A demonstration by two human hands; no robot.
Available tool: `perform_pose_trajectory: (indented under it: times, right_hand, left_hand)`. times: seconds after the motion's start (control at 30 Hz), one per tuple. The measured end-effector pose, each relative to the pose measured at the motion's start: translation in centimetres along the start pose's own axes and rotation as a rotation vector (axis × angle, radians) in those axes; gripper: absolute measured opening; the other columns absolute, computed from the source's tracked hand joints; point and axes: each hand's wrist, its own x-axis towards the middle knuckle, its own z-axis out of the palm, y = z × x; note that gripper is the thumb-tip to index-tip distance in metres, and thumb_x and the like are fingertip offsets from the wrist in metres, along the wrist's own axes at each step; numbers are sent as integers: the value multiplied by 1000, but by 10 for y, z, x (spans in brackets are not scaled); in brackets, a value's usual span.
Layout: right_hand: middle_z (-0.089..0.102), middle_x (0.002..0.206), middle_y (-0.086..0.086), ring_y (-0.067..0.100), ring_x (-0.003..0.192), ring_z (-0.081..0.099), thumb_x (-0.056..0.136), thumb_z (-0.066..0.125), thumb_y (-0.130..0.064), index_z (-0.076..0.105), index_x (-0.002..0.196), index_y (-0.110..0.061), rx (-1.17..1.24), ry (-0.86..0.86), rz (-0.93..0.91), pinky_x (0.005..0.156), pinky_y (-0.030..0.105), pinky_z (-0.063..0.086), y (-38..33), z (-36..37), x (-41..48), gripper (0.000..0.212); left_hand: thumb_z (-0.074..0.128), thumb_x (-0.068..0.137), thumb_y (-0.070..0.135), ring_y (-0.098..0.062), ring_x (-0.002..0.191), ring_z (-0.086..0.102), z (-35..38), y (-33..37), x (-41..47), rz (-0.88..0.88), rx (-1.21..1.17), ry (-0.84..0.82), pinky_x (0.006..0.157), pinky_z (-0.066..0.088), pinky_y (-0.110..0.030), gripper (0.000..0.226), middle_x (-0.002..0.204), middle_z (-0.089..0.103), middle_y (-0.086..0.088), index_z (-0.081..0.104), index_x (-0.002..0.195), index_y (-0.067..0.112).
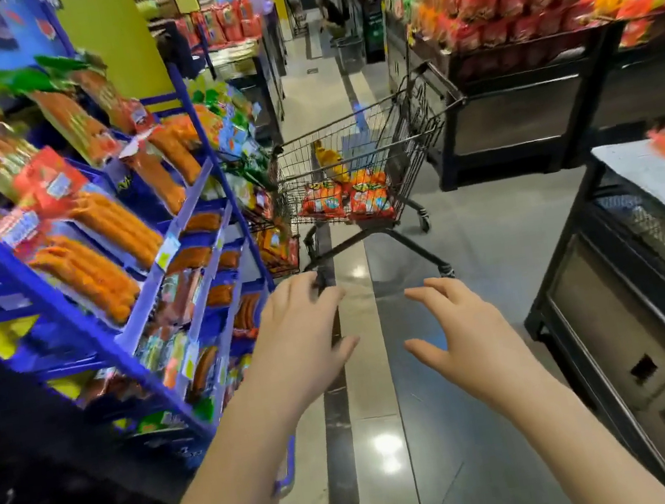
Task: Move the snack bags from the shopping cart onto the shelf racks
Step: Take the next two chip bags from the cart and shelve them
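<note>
A wire shopping cart (411,123) stands in the aisle ahead of me, holding red-orange snack bags (370,198) and a yellow bag (330,161) behind them. My left hand (296,339) and my right hand (463,331) are stretched forward, fingers spread and relaxed, holding nothing. Both hands are well short of the cart. On my left stands a blue shelf rack (201,193) filled with orange packaged goods. Further racks with snack bags (273,243) stand just left of the cart.
A black display stand (519,129) piled with red and orange bags lines the right side beyond the cart. A dark metal counter (642,317) stands at the near right. The tiled aisle floor (375,375) runs between them. A person crouches far down the aisle.
</note>
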Motion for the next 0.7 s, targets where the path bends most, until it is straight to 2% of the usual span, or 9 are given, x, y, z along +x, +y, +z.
perform_pose_trajectory:
  times: [0.27,0.57,0.7]
  right_hand:
    - [39,155,0,20,138,46,92,67,-48,45,149,-30,-3,-6,7,110,38,41,39,-15,130,64]
    - [38,155,-5,20,133,50,92,65,-52,45,147,-36,-10,-34,60,109,43,45,79,22,298,60]
    - [38,154,-5,21,134,49,93,64,-51,44,148,-35,-54,-79,99,109,40,44,93,36,396,61]
  left_hand:
    - [63,95,54,-24,153,17,2,-18,131,-24,-23,-18,123,24,-41,63,162,25,-2,40,151,33]
    - [62,95,53,-29,153,18,35,-80,314,-1,-47,-48,123,26,-45,66,163,25,-6,39,153,32]
    - [64,95,51,-29,150,22,45,-114,412,30,-72,-66,120,27,-42,66,160,28,-8,42,152,28]
